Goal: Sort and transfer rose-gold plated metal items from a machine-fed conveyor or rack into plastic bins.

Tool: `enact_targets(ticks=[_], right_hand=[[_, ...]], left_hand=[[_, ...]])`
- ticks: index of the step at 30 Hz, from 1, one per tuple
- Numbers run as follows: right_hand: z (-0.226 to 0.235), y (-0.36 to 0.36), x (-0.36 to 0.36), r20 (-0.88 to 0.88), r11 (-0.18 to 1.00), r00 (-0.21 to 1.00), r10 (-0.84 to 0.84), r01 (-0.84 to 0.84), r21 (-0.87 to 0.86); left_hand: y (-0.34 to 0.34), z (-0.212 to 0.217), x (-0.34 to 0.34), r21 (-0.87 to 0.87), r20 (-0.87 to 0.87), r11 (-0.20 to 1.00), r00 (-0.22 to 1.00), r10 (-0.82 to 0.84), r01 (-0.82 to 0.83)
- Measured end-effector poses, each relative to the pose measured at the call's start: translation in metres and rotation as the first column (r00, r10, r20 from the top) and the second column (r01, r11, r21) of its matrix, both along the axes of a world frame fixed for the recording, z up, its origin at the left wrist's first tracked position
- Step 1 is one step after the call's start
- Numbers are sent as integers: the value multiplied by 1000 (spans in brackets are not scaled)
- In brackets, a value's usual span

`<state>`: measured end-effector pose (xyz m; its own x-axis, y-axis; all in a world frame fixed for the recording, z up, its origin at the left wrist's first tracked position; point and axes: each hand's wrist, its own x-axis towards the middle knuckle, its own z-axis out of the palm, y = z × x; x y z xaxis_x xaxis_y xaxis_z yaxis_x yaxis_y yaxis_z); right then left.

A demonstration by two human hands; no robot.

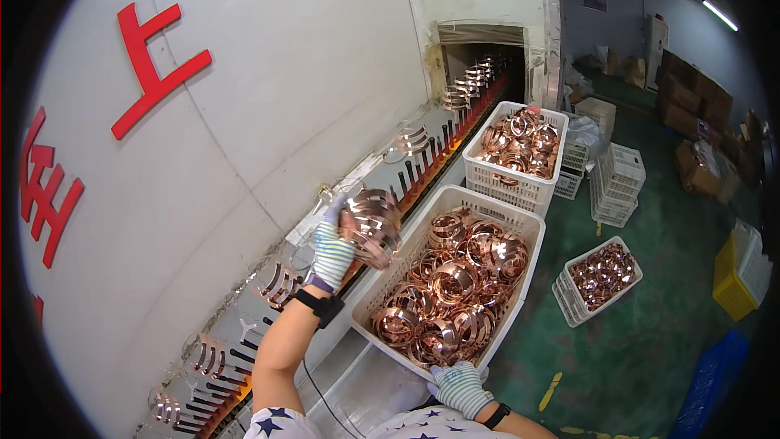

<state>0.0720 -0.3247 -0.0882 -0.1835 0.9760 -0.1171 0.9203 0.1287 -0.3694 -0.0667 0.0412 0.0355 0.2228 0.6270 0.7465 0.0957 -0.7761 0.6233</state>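
My left hand (333, 250), in a striped glove, is closed on a shiny copper-coloured banded metal ring piece (375, 226), slightly blurred. It holds the piece above the conveyor's edge, beside the large white plastic basket (532, 264). Tangled copper-coloured ring pieces (453, 283) fill that basket. My right hand (461, 389), gloved the same way, grips the basket's near rim, its fingertips partly hidden. Along the wall runs a conveyor line with upright black pegs (418, 172) on red bases. Some ring pieces (412, 138) stand along this line.
A second white basket (520, 187) of rings stands beyond the first, near the tunnel opening (496, 41). On the green floor (601, 358) at right are a smaller ring-filled basket (574, 302), stacked white crates (621, 179), a yellow bin (735, 272) and cardboard boxes (691, 97).
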Motion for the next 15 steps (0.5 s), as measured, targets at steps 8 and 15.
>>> enact_targets(ticks=[8,15], right_hand=[[-3,-1,-5,22,997,1000,-13,12,71],[9,1,-2,-19,998,998,-61,61,-15]], left_hand=[[50,-15,56,-532,128,847,990,62,16],[173,-50,111,-752,328,660,869,370,3]])
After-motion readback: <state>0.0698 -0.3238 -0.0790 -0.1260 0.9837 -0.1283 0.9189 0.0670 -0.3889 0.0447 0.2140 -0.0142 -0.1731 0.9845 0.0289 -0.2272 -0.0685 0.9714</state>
